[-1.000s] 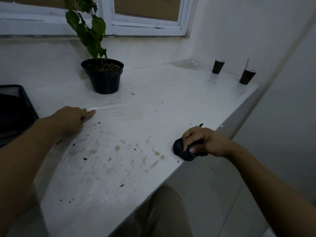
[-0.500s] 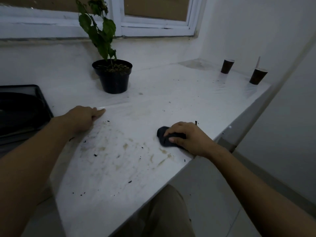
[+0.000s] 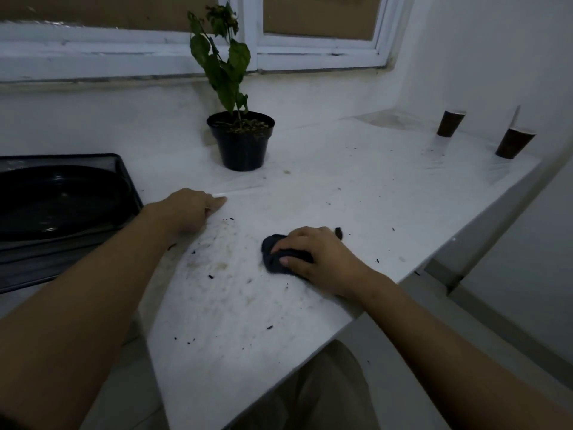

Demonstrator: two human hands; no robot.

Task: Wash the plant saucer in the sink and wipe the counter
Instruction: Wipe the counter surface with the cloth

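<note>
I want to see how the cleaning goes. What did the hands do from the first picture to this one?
The right hand, pressing the dark cloth, slid it from the counter's front edge inward and leftward over the brownish smears, which look fainter now. The left hand stayed flat on the counter, holding nothing. The potted plant and both brown cups kept their places.

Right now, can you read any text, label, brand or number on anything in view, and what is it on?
None: no readable text anywhere.
Plant pot: plain black, no label showing.
Two brown cups: no print visible; too small and dim to be sure.
Dark cloth under the right hand: unmarked.
</note>
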